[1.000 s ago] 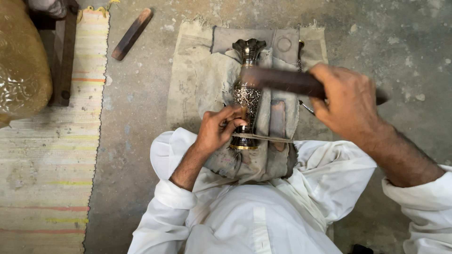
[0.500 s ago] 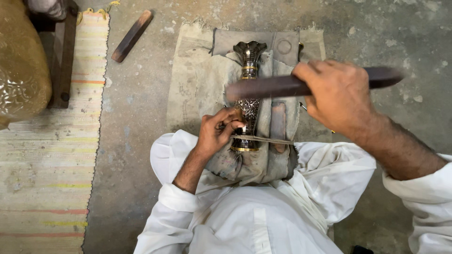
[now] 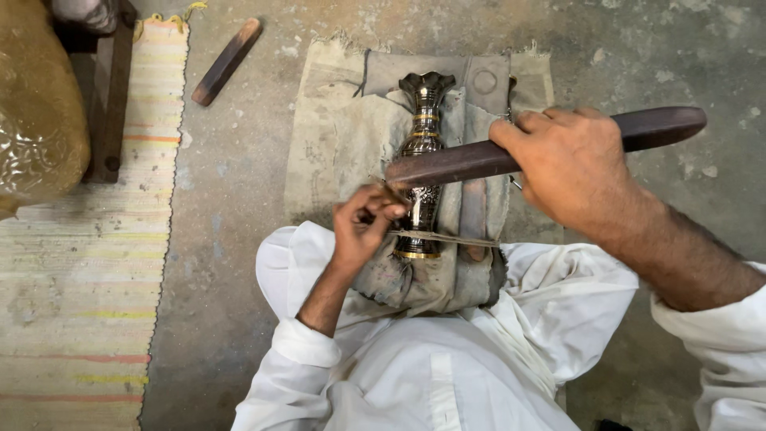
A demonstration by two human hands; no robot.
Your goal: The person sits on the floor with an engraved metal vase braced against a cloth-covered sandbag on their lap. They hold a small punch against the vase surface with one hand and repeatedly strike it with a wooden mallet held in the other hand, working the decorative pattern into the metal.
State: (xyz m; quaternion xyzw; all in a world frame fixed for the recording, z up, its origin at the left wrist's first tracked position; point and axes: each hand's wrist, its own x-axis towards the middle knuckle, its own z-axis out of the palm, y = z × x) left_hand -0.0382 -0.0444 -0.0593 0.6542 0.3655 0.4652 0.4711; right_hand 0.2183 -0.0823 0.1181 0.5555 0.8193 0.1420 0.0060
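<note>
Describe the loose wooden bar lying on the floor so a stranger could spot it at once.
Start from the striped mat at the left edge. Beside its top corner, on bare concrete, lies the small wooden bar, slanted. Unlike the long dark stick in the right hand, nobody touches it.

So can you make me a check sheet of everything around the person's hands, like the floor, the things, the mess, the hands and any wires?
Surface: bare concrete floor, dusty, with a worn cloth pad spread on it.
Job's things: engraved metal vase lying on the pad, a cord across its base; long dark wooden bat.
Clutter: a wooden stick lying apart on the floor.
Hands: left hand pinches a thin tool against the vase; right hand grips the bat above it.
Cables: nothing seen.
Surroundings: striped mat, large brass vessel.
</note>
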